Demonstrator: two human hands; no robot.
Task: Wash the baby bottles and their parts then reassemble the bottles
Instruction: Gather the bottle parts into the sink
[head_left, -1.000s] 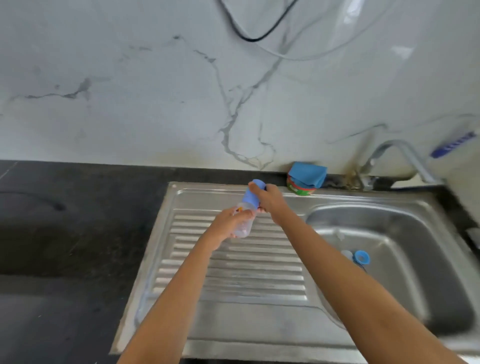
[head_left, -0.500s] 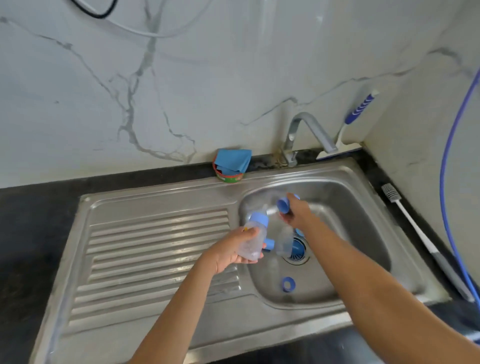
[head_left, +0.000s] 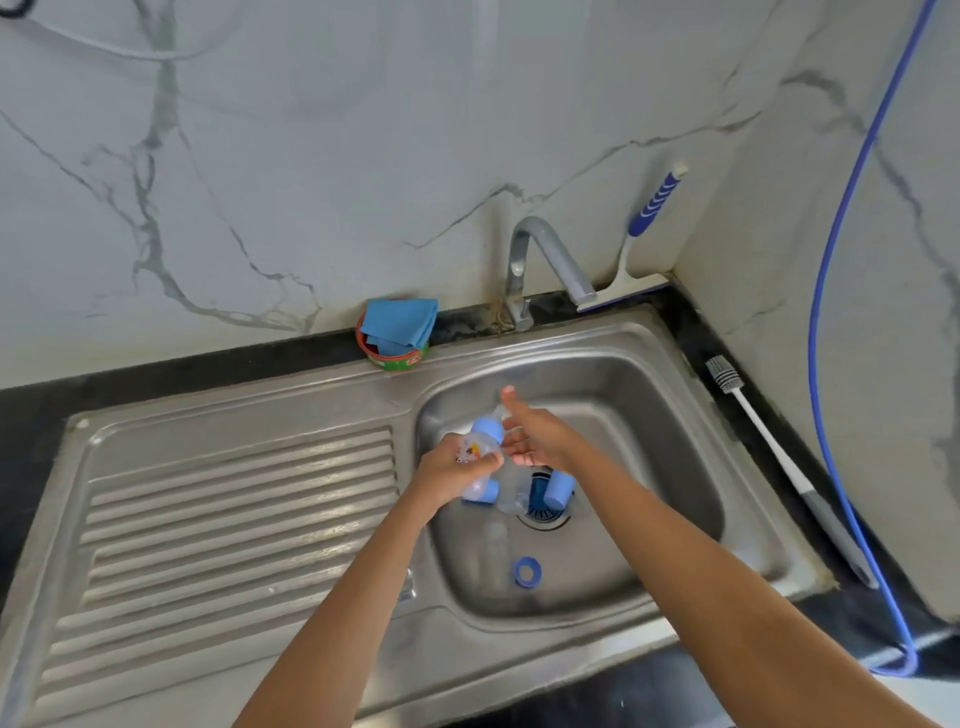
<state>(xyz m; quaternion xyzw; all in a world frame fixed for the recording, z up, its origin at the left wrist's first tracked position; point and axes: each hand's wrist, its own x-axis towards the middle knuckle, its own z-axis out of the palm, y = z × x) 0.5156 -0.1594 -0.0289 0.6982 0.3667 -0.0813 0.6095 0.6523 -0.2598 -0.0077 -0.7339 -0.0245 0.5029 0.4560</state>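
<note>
So right now the left hand (head_left: 449, 470) has its fingers wrapped round a clear bottle (head_left: 480, 446) with a blue collar still on top. It's held tilted over the left side of the sink (head_left: 623, 338) basin, not resting on anything. The right hand (head_left: 540, 441) is just beside the collar with fingers loose and spread, thumb sticking up, gripping nothing as far as I can see. Down in the basin a second bottle (head_left: 514, 496) lies on its side over the drain with a blue cap (head_left: 558, 488) next to it, and a blue ring (head_left: 527, 571) sits on its own nearer the front. I can't make out any water coming from the tap (head_left: 545, 260). My read is that this is the take-it-apart stage, and the collar on the held bottle is next. If it were me, I'd keep the left grip low on the body, get the right thumb and fingers round the collar, and twist rather than pull. I'd also keep it all over the basin so the teat drops in there and not on the draining board. Wet plastic is slippery, so squeeze firm but don't crush. The bottle brush (head_left: 723, 374) is lying on the worktop (head_left: 156, 376) right of the sink, handy for when scrubbing starts.
</note>
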